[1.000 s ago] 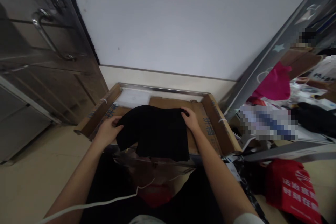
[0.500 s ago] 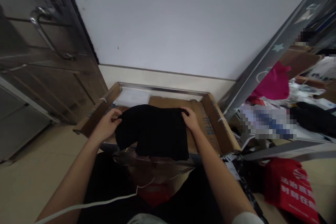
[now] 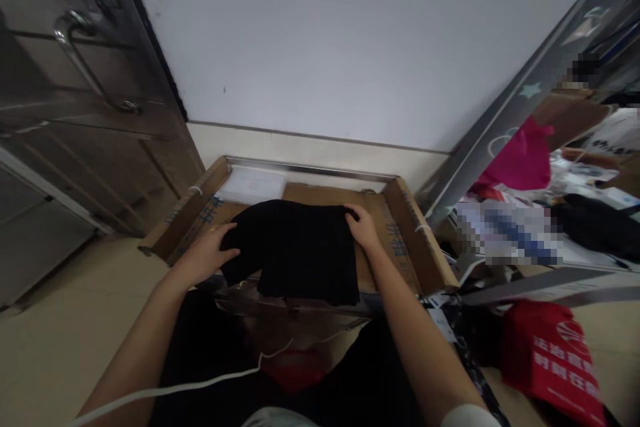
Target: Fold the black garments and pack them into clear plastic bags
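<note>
A black garment, shaped like a pair of shorts (image 3: 305, 250), lies spread over a cardboard-lined tray (image 3: 305, 195), its lower edge hanging over the near side. My left hand (image 3: 207, 255) is at the garment's left edge, thumb and fingers apart. Whether its fingertips touch the cloth is hard to tell. At the upper right corner, my right hand (image 3: 361, 225) has its fingers closed on the fabric edge.
A white flat packet (image 3: 253, 185) lies at the tray's back left. Cardboard walls (image 3: 425, 240) rise at both sides. A white cable (image 3: 200, 385) crosses above my lap. To the right are a cluttered shelf and a red bag (image 3: 553, 353); a metal door (image 3: 90, 113) stands left.
My left hand has opened from a pinch and moved slightly down along the garment's left edge. My right hand and the garment look almost unmoved.
</note>
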The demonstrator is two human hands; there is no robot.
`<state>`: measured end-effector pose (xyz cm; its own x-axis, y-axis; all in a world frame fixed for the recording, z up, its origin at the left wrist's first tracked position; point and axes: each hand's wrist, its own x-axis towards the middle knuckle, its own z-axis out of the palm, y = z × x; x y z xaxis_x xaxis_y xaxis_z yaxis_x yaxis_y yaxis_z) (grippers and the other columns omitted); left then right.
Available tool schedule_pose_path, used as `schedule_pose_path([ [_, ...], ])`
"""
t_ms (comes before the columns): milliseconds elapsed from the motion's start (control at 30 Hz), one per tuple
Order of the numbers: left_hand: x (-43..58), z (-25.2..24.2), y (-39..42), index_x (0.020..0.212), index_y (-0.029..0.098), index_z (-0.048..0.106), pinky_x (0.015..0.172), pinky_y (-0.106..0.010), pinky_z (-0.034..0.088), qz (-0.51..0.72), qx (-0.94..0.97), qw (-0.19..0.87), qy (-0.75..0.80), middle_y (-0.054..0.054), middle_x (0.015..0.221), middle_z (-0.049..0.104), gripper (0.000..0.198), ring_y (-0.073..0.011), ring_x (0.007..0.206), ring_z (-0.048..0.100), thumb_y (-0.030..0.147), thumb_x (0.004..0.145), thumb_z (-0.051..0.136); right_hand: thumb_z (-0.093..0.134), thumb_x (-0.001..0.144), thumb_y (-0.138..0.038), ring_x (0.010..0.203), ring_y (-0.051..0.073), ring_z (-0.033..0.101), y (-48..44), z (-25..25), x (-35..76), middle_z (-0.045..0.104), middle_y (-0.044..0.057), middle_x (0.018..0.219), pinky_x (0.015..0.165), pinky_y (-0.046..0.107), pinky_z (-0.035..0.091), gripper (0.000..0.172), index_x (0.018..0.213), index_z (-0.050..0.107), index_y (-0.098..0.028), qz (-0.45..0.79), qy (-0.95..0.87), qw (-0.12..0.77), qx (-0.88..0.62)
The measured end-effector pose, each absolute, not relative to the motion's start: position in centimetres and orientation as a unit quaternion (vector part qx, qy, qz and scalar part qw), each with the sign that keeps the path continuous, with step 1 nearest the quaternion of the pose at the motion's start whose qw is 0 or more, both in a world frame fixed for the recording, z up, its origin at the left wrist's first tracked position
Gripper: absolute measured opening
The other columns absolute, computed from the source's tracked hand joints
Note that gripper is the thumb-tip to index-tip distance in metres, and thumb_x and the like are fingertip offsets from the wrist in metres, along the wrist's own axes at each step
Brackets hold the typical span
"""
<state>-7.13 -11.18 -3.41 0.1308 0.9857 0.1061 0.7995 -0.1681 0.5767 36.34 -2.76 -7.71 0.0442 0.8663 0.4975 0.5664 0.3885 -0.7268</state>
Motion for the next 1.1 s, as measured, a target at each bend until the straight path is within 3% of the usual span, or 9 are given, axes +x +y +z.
schedule_pose_path([
  [133,-8.1,-2.8,-11.6,0.137,0.021,0.063,0.092,-0.042,0.054,0.193,0.732,0.219,0.616,-0.012,0.117,0.069,0.070,-0.0316,0.104,0.067,0.048,0.072,0.070,0.053,0.085,-0.028,0.111,0.028,0.068,-2.9,-7.5,36.3,0.074,0.010,0.116,0.107,0.050,0.048,0.034,0.111,0.075,-0.024,0.156,-0.681,0.488,-0.523],
  [267,-7.3,-0.7,-10.0,0.107,0.022,0.077,0.099,-0.042,0.050,0.258,0.742,0.126,0.606,-0.012,0.112,0.070,0.039,-0.0313,0.107,0.065,0.046,0.079,0.065,0.054,0.087,-0.033,0.109,0.028,0.067,-2.8,-7.3,36.4,0.074,0.011,0.112,0.106,0.051,0.048,0.033,0.110,0.076,-0.024,0.174,-0.674,0.506,-0.509],
  [367,-5.1,0.2,-7.3,0.101,0.021,0.076,0.101,-0.040,0.048,0.331,0.754,0.067,0.564,-0.011,0.107,0.072,0.030,-0.0273,0.105,0.065,0.039,0.089,0.055,0.055,0.086,-0.038,0.108,0.028,0.066,-2.5,-7.4,36.5,0.073,0.011,0.113,0.106,0.051,0.047,0.036,0.113,0.074,-0.023,0.192,-0.648,0.530,-0.513],
  [500,-2.9,-1.9,-3.9,0.092,0.019,0.075,0.089,-0.035,0.051,0.359,0.753,0.124,0.537,-0.008,0.093,0.076,0.030,-0.0232,0.087,0.068,0.035,0.089,0.050,0.059,0.082,-0.043,0.104,0.029,0.067,-2.1,-7.7,36.5,0.073,0.012,0.111,0.104,0.051,0.048,0.040,0.112,0.072,-0.020,0.217,-0.608,0.551,-0.529],
  [667,-3.7,-5.7,-2.4,0.087,0.018,0.075,0.093,-0.034,0.050,0.458,0.629,0.212,0.591,-0.007,0.095,0.078,0.027,-0.0236,0.094,0.068,0.035,0.082,0.055,0.059,0.079,-0.042,0.099,0.028,0.068,-2.3,-7.6,36.5,0.076,0.011,0.103,0.099,0.048,0.051,0.033,0.099,0.072,-0.020,0.233,-0.580,0.563,-0.541],
  [1100,-4.3,-5.7,-2.6,0.080,0.016,0.071,0.084,-0.030,0.048,0.510,0.550,0.248,0.613,-0.005,0.080,0.072,0.024,-0.0201,0.082,0.063,0.033,0.077,0.055,0.055,0.078,-0.039,0.093,0.027,0.067,-2.2,-8.0,36.8,0.075,0.011,0.094,0.093,0.045,0.052,0.027,0.089,0.070,-0.020,0.226,-0.561,0.567,-0.559],
])
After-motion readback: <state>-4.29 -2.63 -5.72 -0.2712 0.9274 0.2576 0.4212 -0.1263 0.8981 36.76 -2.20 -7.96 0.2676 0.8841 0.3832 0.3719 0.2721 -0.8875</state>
